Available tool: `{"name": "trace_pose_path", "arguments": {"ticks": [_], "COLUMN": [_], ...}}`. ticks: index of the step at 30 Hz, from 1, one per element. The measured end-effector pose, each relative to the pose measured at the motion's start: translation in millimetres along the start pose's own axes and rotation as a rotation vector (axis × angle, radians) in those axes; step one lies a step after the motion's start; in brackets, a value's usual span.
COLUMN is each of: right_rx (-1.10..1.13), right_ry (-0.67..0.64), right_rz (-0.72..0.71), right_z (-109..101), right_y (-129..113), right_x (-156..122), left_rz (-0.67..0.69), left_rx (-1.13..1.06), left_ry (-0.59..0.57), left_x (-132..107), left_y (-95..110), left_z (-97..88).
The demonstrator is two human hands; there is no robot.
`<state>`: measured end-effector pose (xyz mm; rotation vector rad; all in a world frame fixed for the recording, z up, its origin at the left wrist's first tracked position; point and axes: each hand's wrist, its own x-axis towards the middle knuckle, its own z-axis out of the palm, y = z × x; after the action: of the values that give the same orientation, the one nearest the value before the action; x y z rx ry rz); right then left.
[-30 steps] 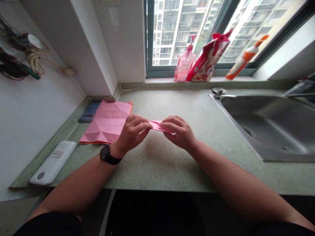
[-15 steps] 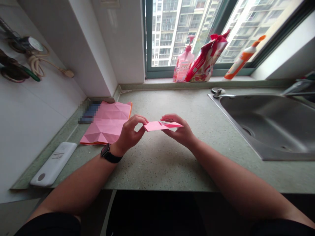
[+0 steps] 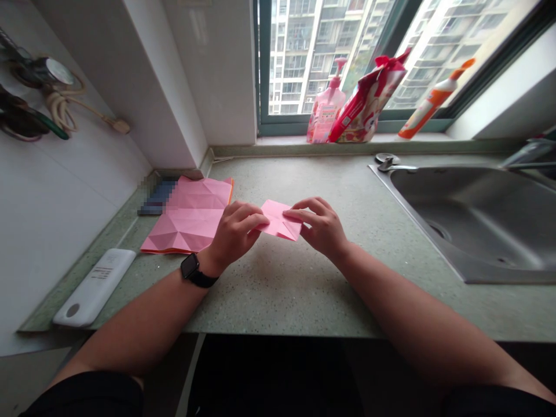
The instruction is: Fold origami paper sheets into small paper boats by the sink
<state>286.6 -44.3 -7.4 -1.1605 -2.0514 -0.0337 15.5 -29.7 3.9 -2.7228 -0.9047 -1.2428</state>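
A small folded piece of pink origami paper (image 3: 278,220) is held in the air between my hands, above the speckled green countertop (image 3: 278,295). My left hand (image 3: 237,231) pinches its left end between thumb and fingers, and my right hand (image 3: 321,226) grips its right side. A black smartwatch (image 3: 193,270) sits on my left wrist. Just beyond my left hand lies a large creased pink paper sheet (image 3: 186,217) with an orange edge, flat on the counter.
A steel sink (image 3: 469,220) with a tap lies to the right. A white rounded device (image 3: 94,288) and a blurred dark blue item (image 3: 158,197) lie on the left. Pink soap (image 3: 325,110), a red bag (image 3: 365,104) and an orange-capped bottle (image 3: 428,104) stand on the windowsill.
The small pink paper has been turned and opened wider, from a narrow strip into a broader shape. Both hands have closed in on it again, and the head view has shifted slightly.
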Motion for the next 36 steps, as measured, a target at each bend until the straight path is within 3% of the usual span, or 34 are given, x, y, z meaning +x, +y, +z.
{"name": "trace_pose_path", "arguments": {"ticks": [10,17,27,36], "right_rx": [-0.179,-0.143,-0.041,-0.009], "right_ry": [-0.234,-0.467,-0.461,-0.459], "right_rz": [-0.017,-0.035,-0.096,-0.127], "right_z": [9.4,8.6,0.5,1.0], "right_y": [7.0,8.3,-1.3,3.9], "right_x": [1.6,-1.2,-4.0,-2.5], "left_rz": [-0.067,-0.094,-0.082,-0.095], "left_rx": [0.034,-0.016,-0.026,-0.039], "left_ry": [-0.241,-0.457,-0.450,-0.446], "left_x": [4.7,-1.3,-4.8,0.1], "left_y": [-7.9,-5.3,-5.2,1.4], "left_z": [21.7,14.7,5.9,-0.7]}}
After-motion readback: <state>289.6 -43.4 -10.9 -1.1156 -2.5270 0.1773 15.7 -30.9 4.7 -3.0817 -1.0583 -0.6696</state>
